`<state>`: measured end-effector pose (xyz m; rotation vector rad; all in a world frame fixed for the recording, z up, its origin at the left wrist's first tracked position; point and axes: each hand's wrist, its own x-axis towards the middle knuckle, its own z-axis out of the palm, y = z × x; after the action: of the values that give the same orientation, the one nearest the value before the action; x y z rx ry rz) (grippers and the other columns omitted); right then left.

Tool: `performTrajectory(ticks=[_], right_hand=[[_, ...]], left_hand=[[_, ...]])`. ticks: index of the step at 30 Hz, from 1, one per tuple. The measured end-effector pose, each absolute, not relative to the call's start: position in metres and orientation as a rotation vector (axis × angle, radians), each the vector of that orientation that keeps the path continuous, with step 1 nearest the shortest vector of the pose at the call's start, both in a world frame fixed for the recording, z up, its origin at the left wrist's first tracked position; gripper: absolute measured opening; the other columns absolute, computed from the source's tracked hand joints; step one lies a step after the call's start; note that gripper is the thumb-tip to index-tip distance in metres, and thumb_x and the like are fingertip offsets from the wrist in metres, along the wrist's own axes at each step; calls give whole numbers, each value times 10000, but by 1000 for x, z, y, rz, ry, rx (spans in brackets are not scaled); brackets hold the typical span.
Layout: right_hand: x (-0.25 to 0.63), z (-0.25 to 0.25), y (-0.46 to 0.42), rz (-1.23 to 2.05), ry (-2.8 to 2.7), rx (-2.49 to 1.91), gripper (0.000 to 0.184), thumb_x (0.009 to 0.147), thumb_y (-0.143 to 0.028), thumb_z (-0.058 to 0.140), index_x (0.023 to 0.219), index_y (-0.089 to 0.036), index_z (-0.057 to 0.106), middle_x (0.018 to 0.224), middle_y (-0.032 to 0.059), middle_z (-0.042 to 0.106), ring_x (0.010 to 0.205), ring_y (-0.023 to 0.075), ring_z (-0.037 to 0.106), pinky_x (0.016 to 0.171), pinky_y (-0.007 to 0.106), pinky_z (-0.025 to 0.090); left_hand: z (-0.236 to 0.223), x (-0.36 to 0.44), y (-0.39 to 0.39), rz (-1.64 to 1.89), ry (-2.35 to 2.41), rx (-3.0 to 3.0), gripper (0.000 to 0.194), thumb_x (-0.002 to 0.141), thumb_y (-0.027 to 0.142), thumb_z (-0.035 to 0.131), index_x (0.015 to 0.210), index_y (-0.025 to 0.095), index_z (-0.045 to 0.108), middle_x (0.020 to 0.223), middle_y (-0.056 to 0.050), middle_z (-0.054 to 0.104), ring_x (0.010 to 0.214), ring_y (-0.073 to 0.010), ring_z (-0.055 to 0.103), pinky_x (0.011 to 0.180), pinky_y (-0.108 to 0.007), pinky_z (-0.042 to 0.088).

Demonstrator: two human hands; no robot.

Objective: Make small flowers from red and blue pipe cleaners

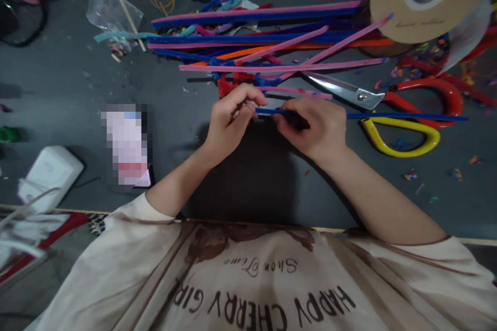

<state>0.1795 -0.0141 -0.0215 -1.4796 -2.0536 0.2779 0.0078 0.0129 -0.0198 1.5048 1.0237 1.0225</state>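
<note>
A blue stem (267, 111) is spanning the gap between the 2 hands. The left hand (233, 114) is pinching its end; the right hand (320, 121) is gripping it farther along, its tail extending rightward past that hand. No bend is showing, so work on this piece seems barely begun. Just beyond the left hand, red and blue twists (237, 78) are lying, apparently already formed; farther beyond, straight pink stems (341, 64) are seemingly remaining unworked. Scissors (361, 96) are resting just beyond the right hand.
</note>
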Motion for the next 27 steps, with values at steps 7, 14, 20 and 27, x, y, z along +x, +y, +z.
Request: performTrajectory(ticks=[7, 14, 20, 27], right_hand=[[178, -22, -9, 253, -2065, -1463, 216, 848, -390, 509, 788, -223, 633, 690, 39, 673, 609, 155, 599, 588, 305, 450], [177, -22, -7, 210, -2072, -1447, 223, 852, -383, 507, 775, -212, 628, 640, 28, 648, 585, 141, 583, 581, 291, 427], [176, -24, -7, 199, -2072, -1487, 299, 874, -434, 455, 733, -212, 597, 618, 30, 630, 618, 166, 608, 578, 303, 405], [177, -26, -9, 167, -2069, -1545, 321, 901, -418, 409, 737, -211, 590, 647, 41, 630, 651, 167, 604, 616, 315, 416]], left_hand=[[-23, 7, 15, 1064, 1042, 1439, 144, 805, 183, 453, 773, 195, 593, 618, 37, 529, 497, -37, 507, 471, -170, 400], [-17, 3, 13, 987, 1012, 1452, 126, 844, 210, 469, 792, 190, 582, 597, 42, 491, 514, -40, 480, 488, -190, 371], [-14, 3, 12, 950, 963, 1448, 107, 828, 185, 471, 824, 185, 578, 591, 48, 477, 514, -38, 461, 488, -192, 364], [-12, 5, 14, 857, 856, 1474, 74, 836, 232, 518, 894, 195, 544, 619, 51, 494, 544, -39, 495, 506, -179, 395]])
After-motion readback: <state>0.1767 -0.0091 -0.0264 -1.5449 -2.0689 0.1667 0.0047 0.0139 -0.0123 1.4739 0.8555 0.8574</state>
